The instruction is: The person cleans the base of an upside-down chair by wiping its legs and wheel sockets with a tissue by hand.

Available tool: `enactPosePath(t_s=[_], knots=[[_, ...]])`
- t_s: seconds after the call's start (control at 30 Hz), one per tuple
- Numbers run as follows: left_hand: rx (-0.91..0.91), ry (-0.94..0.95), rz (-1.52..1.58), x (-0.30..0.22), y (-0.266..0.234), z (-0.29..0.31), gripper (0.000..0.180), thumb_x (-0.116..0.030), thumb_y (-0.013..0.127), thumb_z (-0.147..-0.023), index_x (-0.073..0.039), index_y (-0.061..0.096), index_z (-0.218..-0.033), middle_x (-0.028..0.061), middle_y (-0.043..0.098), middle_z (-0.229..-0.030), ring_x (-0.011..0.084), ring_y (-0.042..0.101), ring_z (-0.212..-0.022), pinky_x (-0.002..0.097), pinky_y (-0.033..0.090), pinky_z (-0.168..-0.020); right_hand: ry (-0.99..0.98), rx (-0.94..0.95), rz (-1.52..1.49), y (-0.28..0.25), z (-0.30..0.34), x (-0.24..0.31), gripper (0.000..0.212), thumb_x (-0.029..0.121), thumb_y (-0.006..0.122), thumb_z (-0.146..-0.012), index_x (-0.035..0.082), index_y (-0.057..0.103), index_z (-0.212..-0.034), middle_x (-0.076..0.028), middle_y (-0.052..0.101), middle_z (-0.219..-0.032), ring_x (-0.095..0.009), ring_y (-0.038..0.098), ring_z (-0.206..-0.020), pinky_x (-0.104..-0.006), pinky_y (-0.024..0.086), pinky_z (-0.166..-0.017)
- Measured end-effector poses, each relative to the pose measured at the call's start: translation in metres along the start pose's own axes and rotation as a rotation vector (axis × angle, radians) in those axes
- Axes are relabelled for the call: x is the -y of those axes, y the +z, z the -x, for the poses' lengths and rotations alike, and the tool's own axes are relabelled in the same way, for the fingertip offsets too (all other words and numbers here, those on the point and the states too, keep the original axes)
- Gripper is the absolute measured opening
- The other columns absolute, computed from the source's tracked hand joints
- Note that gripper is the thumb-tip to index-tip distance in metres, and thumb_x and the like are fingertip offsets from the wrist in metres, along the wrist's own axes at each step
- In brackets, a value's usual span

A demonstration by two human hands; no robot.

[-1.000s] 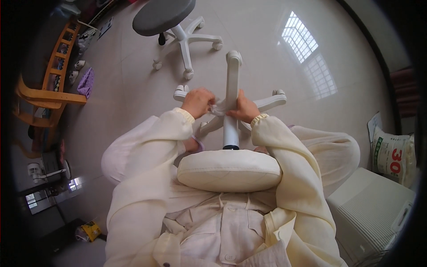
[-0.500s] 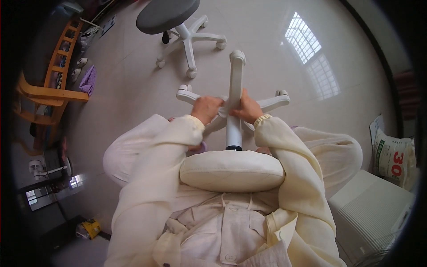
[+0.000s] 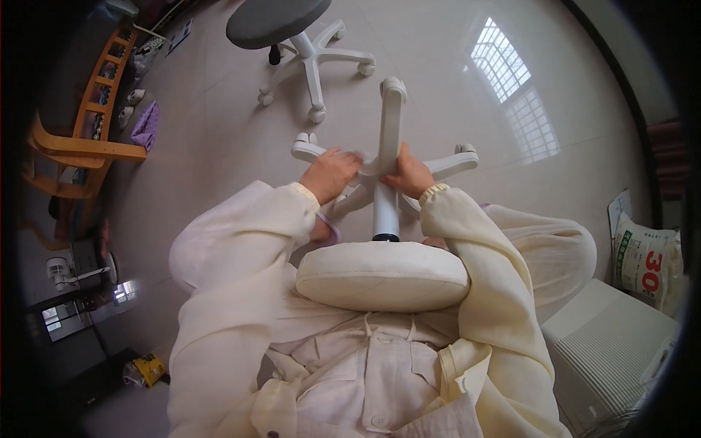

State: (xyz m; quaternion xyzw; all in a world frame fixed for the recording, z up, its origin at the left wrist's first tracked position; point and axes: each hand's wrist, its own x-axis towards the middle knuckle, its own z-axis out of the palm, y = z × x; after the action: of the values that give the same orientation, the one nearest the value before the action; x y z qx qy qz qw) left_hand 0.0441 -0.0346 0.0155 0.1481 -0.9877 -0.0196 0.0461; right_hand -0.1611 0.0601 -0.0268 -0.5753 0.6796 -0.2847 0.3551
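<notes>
A swivel stool lies tipped on its side before me, its round cream seat (image 3: pixel 383 277) resting against my lap. From the seat a white column (image 3: pixel 385 209) runs to a white star-shaped base (image 3: pixel 391 120), whose legs end in casters. My right hand (image 3: pixel 410 175) grips the base by its hub, thumb up along the leg that points away from me. At the hub's left side is my left hand (image 3: pixel 332 175), over the left leg. Its fingertips are blurred, and whether they hold anything there cannot be made out.
A second stool with a grey seat (image 3: pixel 274 20) stands upright ahead on the tiled floor (image 3: pixel 234 124). To the left are an orange wooden chair (image 3: pixel 95 150), a purple cloth (image 3: pixel 146 125) and shoes (image 3: pixel 131 106). A ribbed white box (image 3: pixel 613 343) and a printed sack (image 3: pixel 646 255) sit at the right.
My left hand has shifted slightly left, away from the hub, its fingertips blurred. My right hand keeps its grip on the base. The stool is nearly unmoved.
</notes>
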Motion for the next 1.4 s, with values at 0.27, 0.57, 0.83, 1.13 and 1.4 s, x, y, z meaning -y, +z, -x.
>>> enactPosePath(t_s=[0.27,0.57,0.83,1.13,1.4], knots=[[0.208,-0.191,0.031,0.042,-0.036,0.015,0.022,-0.008,0.06,-0.076,-0.006,0.057,-0.098,0.0088,0.061,-0.091,0.0286,0.061,-0.083,0.0374,0.05,-0.067,0.043,0.016,0.025,-0.004,0.0,0.006,0.062,0.025,0.074,-0.07,0.005,0.034,-0.113,-0.024,0.062,-0.094,-0.042,0.061,-0.089,-0.047,0.048,-0.077],[-0.075,-0.051,0.181,-0.019,0.008,-0.003,0.029,-0.004,0.055,-0.078,-0.005,0.059,-0.106,0.0106,0.061,-0.11,0.0286,0.061,-0.097,0.0352,0.052,-0.081,0.052,0.011,-0.011,-0.004,0.001,0.008,0.064,0.025,0.074,-0.069,0.003,0.035,-0.114,-0.023,0.063,-0.093,-0.041,0.061,-0.089,-0.0458,0.049,-0.077],[0.037,-0.303,0.565,-0.023,-0.038,-0.03,0.017,-0.013,0.061,-0.08,-0.006,0.068,-0.093,0.0145,0.065,-0.076,0.0265,0.064,-0.067,0.0332,0.051,-0.069,0.053,-0.021,0.039,0.003,-0.001,0.008,0.059,0.024,0.071,-0.07,0.003,0.035,-0.113,-0.024,0.063,-0.093,-0.042,0.061,-0.088,-0.0468,0.048,-0.076],[0.511,-0.129,1.453,-0.068,-0.149,-0.056,0.02,-0.009,0.061,-0.087,0.001,0.067,-0.104,0.005,0.068,-0.092,0.0097,0.06,-0.083,0.0239,0.046,-0.078,0.103,0.028,-0.095,0.003,-0.005,0.003,0.059,0.025,0.074,-0.07,0.002,0.038,-0.11,-0.025,0.062,-0.092,-0.043,0.06,-0.089,-0.0467,0.048,-0.077],[0.525,-0.156,1.262,-0.081,-0.175,-0.033,0.021,-0.001,0.063,-0.082,-0.002,0.069,-0.102,0.0093,0.07,-0.087,0.0109,0.062,-0.079,0.0237,0.047,-0.072,0.074,0.016,0.004,-0.005,0.003,0.01,0.066,0.021,0.074,-0.07,0.004,0.034,-0.12,-0.023,0.062,-0.096,-0.041,0.06,-0.091,-0.0443,0.048,-0.078]])
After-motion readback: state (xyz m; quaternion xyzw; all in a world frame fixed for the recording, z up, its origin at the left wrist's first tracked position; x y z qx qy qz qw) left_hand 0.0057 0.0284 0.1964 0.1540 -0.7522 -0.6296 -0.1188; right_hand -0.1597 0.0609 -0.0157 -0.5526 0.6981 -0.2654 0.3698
